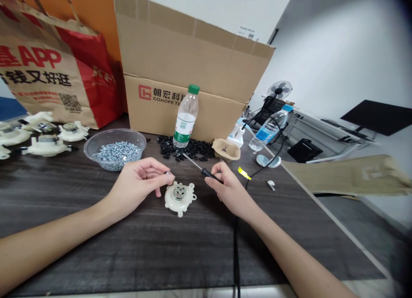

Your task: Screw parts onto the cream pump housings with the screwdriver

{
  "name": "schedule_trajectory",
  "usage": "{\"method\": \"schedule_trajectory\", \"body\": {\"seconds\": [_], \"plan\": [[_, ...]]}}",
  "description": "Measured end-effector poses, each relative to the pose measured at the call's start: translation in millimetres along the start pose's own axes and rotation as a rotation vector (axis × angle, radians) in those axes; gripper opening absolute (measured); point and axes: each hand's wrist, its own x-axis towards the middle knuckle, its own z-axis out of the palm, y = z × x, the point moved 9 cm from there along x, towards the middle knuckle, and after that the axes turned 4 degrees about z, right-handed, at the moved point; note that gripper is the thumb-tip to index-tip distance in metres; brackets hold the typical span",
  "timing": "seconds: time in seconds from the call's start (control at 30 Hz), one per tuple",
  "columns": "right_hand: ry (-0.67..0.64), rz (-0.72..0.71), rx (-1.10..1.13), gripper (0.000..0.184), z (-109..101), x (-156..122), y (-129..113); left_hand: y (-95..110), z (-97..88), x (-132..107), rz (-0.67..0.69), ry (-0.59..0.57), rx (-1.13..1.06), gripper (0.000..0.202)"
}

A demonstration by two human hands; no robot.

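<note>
Between my hands, a cream plastic motor housing lies on the dark table, its round metal motor facing up. My left hand is closed at the housing's upper left edge, thumb and forefinger pinching a tiny metal piece that looks like a screw. To the right, my right hand is wrapped round the black handle of a screwdriver. Its shaft points up and left, toward a heap of small black parts, apart from the housing.
A clear bowl of screws stands left of centre. Several similar housings sit at far left. Behind are a green-capped bottle, a cardboard box and a paper tray. A black cable crosses the right side.
</note>
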Motion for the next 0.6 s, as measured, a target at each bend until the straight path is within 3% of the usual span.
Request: {"method": "schedule_trajectory", "body": {"seconds": [0.27, 0.47, 0.6], "plan": [[-0.07, -0.148, -0.042, 0.028, 2.1, -7.1, -32.0, -18.7, -3.2, 2.4, -0.183, -0.019, 0.101, 0.023], [-0.11, -0.22, -0.115, 0.028, 2.0, -13.6, -43.6, -8.8, -11.3, 6.3, -0.015, 0.023, 0.112, 0.031], [-0.124, -0.243, -0.165, 0.028, 5.2, -17.1, -47.9, -9.1, -12.8, 6.1, 0.0, 0.02, 0.131, 0.027]]}}
